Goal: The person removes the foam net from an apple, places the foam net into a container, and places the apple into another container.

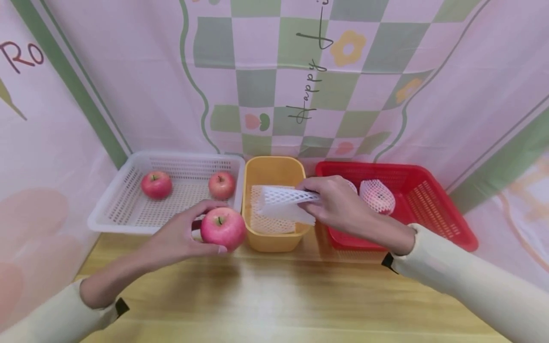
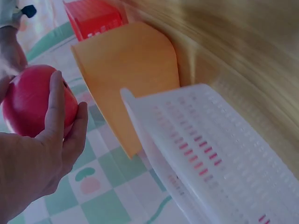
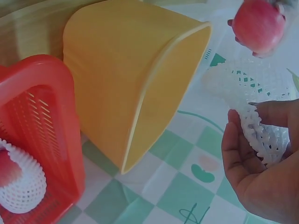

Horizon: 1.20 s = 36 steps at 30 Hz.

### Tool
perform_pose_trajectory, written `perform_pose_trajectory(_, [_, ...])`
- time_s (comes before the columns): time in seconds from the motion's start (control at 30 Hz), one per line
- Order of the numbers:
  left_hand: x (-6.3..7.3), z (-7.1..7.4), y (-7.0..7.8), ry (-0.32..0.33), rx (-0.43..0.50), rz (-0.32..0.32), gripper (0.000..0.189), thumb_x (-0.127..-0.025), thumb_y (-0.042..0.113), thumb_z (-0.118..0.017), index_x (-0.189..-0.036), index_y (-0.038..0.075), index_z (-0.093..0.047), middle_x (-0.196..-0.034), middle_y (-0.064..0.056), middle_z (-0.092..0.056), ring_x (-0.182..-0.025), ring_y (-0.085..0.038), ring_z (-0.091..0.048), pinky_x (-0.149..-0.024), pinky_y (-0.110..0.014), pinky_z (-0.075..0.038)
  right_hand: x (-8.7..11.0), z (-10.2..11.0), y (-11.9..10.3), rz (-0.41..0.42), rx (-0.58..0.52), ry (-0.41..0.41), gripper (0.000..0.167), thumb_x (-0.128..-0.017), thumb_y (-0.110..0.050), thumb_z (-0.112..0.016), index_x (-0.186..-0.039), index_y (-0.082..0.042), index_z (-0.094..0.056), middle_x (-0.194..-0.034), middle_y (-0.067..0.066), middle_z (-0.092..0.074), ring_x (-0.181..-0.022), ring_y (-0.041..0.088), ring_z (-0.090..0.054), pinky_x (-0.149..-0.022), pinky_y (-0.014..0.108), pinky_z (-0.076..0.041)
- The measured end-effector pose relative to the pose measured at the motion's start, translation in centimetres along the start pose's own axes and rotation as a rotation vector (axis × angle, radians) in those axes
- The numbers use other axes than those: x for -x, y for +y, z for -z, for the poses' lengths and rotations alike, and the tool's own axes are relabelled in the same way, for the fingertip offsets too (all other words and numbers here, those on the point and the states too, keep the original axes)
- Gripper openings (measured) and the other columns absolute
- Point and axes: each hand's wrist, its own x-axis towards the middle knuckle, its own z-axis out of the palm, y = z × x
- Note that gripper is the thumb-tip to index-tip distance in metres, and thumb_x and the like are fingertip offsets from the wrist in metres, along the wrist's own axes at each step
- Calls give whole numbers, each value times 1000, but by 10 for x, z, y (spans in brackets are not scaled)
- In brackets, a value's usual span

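The left hand (image 1: 182,237) holds a round, shiny pink-red apple (image 1: 223,229) with a tiny stem, close to the white basket (image 1: 124,227) and the yellow bin (image 1: 274,244), and the right hand (image 1: 336,202) pinches a holey white foam net (image 1: 276,197) over that bin. Below is a yellow-brown wood table (image 1: 266,300). The cloth (image 1: 257,88) behind has green checks, orange flowers (image 1: 337,51) and the word "Happy", and "Ro" shows far left.

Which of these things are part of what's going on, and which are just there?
Likely part of the job:
- held apple
- held foam net
- white basket and its two apples
- yellow bin
- red basket and its netted fruit

Likely just background:
- patterned cloth
- wooden table
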Motion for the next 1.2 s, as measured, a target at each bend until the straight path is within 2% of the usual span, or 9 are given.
perform_pose_trajectory(0.23, [-7, 20, 0, 42, 60, 98, 84, -83, 35, -90, -152, 20, -45, -147, -7, -57, -137, -35, -56, -104, -49, -57, -6, -7, 4, -1, -5, -41, 23, -86, -3, -85, -108, -4, -79, -100, 7, -79, -84, 21, -71, -79, 42, -65])
perform_pose_trajectory(0.47, [-18, 37, -1, 57, 46, 162, 92, -86, 37, -88, -159, 16, -36, -155, -11, -49, -142, -35, -50, -110, -55, -53, -9, -19, 12, 6, -29, -96, 19, -87, -3, -84, -106, -6, -79, -99, 4, -79, -83, 19, -69, -79, 40, -64])
perform_pose_trajectory(0.6, [-27, 47, -2, 57, 48, 203, 94, -87, 38, -87, -161, 17, -33, -157, -14, -47, -141, -35, -51, -111, -55, -51, -11, -23, 14, 10, -40, -126, 21, -87, -3, -84, -107, -5, -78, -100, 4, -79, -84, 18, -69, -79, 40, -64])
perform_pose_trajectory(0.7, [-34, 53, -5, 56, 139, 224, 92, -90, 31, -86, -162, 16, -31, -158, -18, -44, -134, -37, -59, -107, -50, -55, -12, -26, 15, 30, -42, -136, 20, -87, -3, -83, -106, -6, -78, -98, 2, -78, -83, 17, -68, -78, 40, -63])
perform_pose_trajectory(0.8, [-43, 58, -9, 54, 272, 236, 89, -92, 19, -83, -162, 11, -28, -160, -21, -39, -127, -41, -64, -101, -46, -59, -12, -29, 15, 57, -37, -148, 21, -86, -4, -84, -106, -7, -78, -98, 2, -78, -83, 17, -68, -78, 39, -62])
perform_pose_trajectory(0.87, [-48, 60, -12, 55, 318, 243, 87, -93, 15, -81, -162, 9, -27, -160, -21, -37, -128, -42, -63, -98, -46, -61, -13, -32, 17, 72, -28, -161, 21, -86, -6, -84, -106, -7, -77, -98, 1, -78, -82, 16, -68, -78, 40, -62])
perform_pose_trajectory(1.0, [-58, 65, -15, 69, 365, 238, 85, -94, 10, -79, -160, 3, -26, -160, -22, -35, -139, -43, -51, -96, -48, -61, -14, -35, 20, 68, -10, -208, 24, -87, -9, -83, -111, -7, -77, -101, 3, -78, -83, 17, -67, -78, 39, -62])
perform_pose_trajectory(1.2, [-69, 73, -20, 74, 376, 264, 82, -96, 6, -75, -159, 1, -23, -160, -25, -34, -141, -44, -47, -96, -45, -62, -14, -32, 19, 60, 75, -247, 45, -86, -18, -87, -127, -5, -73, -125, 10, -74, -113, 28, -69, -99, 47, -59])
